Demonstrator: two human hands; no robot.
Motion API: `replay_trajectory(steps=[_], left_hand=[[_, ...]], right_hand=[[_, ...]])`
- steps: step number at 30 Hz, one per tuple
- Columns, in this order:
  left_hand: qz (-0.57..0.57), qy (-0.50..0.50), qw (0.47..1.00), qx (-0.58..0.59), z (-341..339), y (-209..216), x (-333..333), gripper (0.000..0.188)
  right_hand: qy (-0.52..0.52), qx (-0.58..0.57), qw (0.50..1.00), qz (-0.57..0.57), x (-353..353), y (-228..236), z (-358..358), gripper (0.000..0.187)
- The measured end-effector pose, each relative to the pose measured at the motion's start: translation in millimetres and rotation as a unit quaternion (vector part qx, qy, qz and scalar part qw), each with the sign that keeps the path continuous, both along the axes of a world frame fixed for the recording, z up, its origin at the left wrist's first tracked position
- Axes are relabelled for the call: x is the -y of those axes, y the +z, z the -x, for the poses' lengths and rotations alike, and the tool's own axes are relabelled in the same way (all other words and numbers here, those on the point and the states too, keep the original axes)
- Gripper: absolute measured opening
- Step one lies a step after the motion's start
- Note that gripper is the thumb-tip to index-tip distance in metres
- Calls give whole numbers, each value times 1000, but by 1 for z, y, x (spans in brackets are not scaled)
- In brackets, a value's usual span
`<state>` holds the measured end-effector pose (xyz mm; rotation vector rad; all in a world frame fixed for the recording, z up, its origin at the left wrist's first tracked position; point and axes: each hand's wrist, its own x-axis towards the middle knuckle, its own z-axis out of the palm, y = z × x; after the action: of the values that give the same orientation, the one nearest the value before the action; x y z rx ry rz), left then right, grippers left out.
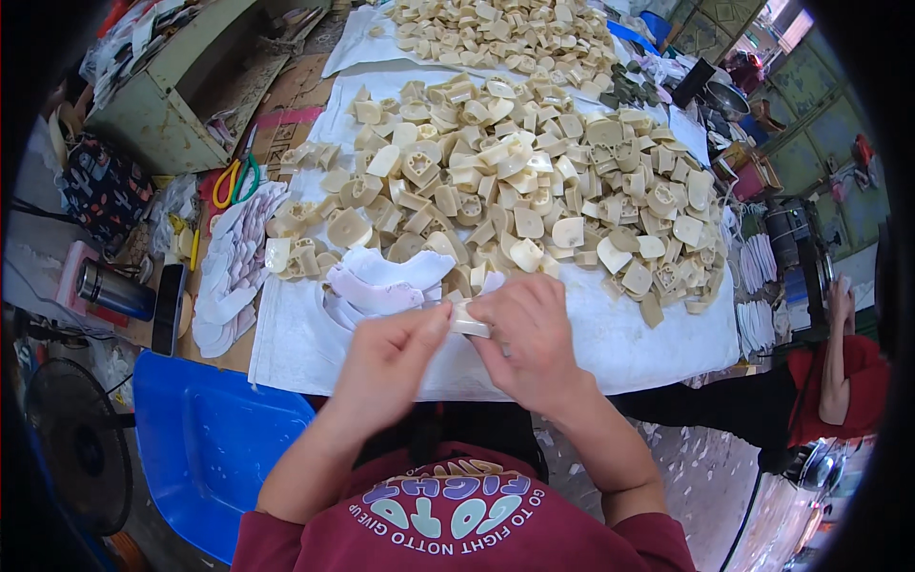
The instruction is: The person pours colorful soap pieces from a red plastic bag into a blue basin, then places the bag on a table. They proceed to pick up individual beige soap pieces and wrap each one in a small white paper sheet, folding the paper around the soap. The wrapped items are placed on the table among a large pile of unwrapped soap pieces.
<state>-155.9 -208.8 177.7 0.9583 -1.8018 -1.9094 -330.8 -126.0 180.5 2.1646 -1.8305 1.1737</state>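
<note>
Over the near edge of the cloth-covered table, my right hand (529, 334) is closed around a small cream shoe heel (469, 322). My left hand (389, 360) has its thumb and fingers pinched together at the heel's left end; what lies between them is too small to make out. Just beyond my left hand, curved white cover pieces (386, 283) lie in a loose stack. A broad heap of beige plastic shoe heels (496, 162) spreads past both hands, some hollow side up.
White cut pieces (229, 272) overlap at left, near scissors (236, 181), a phone (169, 310) and a steel flask (114, 289). Below stands a blue plastic tub (205, 448), beside a fan (78, 443). Another person (839, 391) is at the right.
</note>
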Motion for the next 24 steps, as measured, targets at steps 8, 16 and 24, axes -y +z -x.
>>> replay_trajectory(steps=[8, 16, 24], left_hand=[[122, -57, 988, -72, 4, 24, 16, 49], [-43, -55, 964, -255, 4, -1, 33, 32], [224, 26, 950, -214, 13, -2, 22, 15]], right_hand=[[69, 11, 996, 54, 9, 3, 0, 36], [22, 398, 913, -92, 5, -4, -5, 24], [-26, 436, 890, -129, 6, 3, -17, 21]])
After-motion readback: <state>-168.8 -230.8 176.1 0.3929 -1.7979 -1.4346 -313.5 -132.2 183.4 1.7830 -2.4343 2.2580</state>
